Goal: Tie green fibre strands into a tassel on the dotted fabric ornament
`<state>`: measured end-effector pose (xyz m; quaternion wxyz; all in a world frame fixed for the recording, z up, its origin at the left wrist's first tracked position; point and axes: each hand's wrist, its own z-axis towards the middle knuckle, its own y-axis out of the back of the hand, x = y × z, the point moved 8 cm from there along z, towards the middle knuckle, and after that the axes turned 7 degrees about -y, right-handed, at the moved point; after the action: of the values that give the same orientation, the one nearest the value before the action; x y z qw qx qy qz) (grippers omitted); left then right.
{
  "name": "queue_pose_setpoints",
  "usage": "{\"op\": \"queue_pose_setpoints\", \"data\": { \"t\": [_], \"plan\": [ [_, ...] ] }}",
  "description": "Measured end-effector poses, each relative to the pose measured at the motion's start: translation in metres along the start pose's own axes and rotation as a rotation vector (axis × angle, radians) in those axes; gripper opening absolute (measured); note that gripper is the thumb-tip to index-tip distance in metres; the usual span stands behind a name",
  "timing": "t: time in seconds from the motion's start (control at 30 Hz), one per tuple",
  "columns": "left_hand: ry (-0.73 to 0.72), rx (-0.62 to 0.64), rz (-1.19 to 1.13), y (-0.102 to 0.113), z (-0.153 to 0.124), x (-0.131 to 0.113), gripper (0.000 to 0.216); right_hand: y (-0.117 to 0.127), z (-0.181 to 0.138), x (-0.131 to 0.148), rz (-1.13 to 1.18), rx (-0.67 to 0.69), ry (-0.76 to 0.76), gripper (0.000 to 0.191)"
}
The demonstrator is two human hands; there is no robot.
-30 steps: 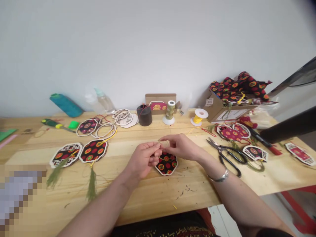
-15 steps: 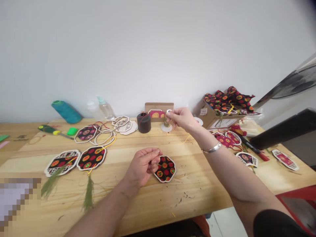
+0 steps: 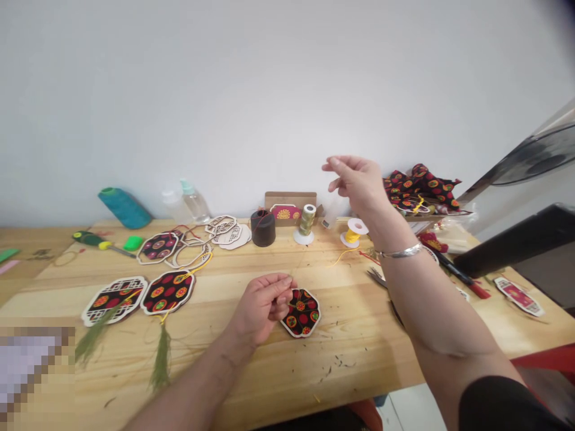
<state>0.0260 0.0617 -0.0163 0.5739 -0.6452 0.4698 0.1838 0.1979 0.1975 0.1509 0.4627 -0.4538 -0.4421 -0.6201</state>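
My left hand (image 3: 264, 302) rests low over the wooden table (image 3: 278, 365), fingers pinched together on a fine olive thread, touching a black ornament with red and yellow flowers (image 3: 302, 312). My right hand (image 3: 354, 179) is raised high above the table's back edge, thumb and forefinger pinched; what they hold is too fine to make out. An olive-green thread spool (image 3: 308, 220) stands below and to the left of it. A silver bangle (image 3: 401, 253) sits on my right wrist.
Two finished ornaments with green tassels (image 3: 167, 291) (image 3: 114, 297) lie at left. Further back are wooden frames (image 3: 227, 227), a dark spool (image 3: 263, 227), a yellow spool (image 3: 354, 230), a teal spool (image 3: 123, 208) and a screwdriver (image 3: 96, 239). Scissors (image 3: 375, 276) peek from behind my right forearm. A fabric-filled box (image 3: 417, 185) stands at right.
My right hand left my left hand, reached back to the olive-green spool, then rose high to the right. My left hand stayed pinched beside the black ornament.
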Motion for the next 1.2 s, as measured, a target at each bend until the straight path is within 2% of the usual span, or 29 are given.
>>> {"op": "queue_pose_setpoints", "data": {
  "t": [0.13, 0.33, 0.43, 0.5, 0.57, 0.6, 0.67, 0.7, 0.73, 0.8, 0.83, 0.9, 0.97, 1.03, 1.1, 1.2],
  "plan": [
    [0.005, 0.008, 0.024, 0.000, 0.000, 0.002, 0.022, 0.022, -0.012, 0.037, -0.076, -0.103, 0.171, 0.030],
    [0.008, 0.011, 0.052, 0.000, -0.001, 0.002, 0.022, 0.049, -0.046, 0.100, -0.187, -0.231, 0.546, 0.022],
    [-0.006, -0.008, 0.061, 0.002, -0.001, -0.001, 0.023, 0.063, -0.061, 0.110, -0.239, -0.321, 0.648, 0.022],
    [-0.027, -0.025, 0.063, 0.003, 0.000, -0.003, 0.023, 0.069, -0.061, 0.093, -0.332, -0.346, 0.555, 0.024],
    [-0.043, -0.037, 0.064, 0.005, 0.001, -0.004, 0.024, 0.064, -0.054, 0.056, -0.529, -0.228, 0.345, 0.024],
    [-0.049, -0.040, 0.064, 0.005, 0.001, -0.005, 0.024, 0.056, -0.053, 0.032, -0.664, -0.100, 0.238, 0.024],
    [-0.050, -0.034, 0.067, 0.005, 0.001, -0.004, 0.025, 0.033, -0.061, -0.023, -0.983, 0.274, 0.073, 0.030],
    [-0.044, -0.025, 0.071, 0.004, 0.000, -0.003, 0.024, 0.028, -0.070, -0.050, -1.141, 0.414, -0.016, 0.034],
    [-0.039, -0.015, 0.078, 0.003, 0.000, -0.002, 0.024, 0.028, -0.078, -0.070, -1.290, 0.483, -0.093, 0.034],
    [-0.027, 0.005, 0.098, 0.000, -0.001, 0.000, 0.023, 0.030, -0.087, -0.083, -1.475, 0.386, -0.120, 0.026],
    [-0.022, 0.015, 0.111, -0.001, -0.001, 0.001, 0.023, 0.028, -0.090, -0.081, -1.477, 0.301, -0.085, 0.021],
    [-0.014, 0.032, 0.137, -0.003, -0.002, 0.003, 0.023, 0.015, -0.098, -0.072, -1.258, 0.216, 0.021, 0.023],
    [-0.001, 0.046, 0.164, -0.004, -0.002, 0.005, 0.023, -0.005, -0.107, -0.070, -0.822, 0.302, 0.050, 0.030],
    [0.001, 0.052, 0.187, -0.004, -0.002, 0.007, 0.022, -0.025, -0.116, -0.078, -0.335, 0.464, -0.035, 0.029],
    [0.001, 0.057, 0.207, -0.004, -0.002, 0.008, 0.022, -0.043, -0.126, -0.092, 0.049, 0.622, -0.195, 0.030],
    [0.023, 0.072, 0.219, -0.005, -0.003, 0.012, 0.022, -0.061, -0.143, -0.109, 0.342, 0.802, -0.406, 0.046]
  ]
}}
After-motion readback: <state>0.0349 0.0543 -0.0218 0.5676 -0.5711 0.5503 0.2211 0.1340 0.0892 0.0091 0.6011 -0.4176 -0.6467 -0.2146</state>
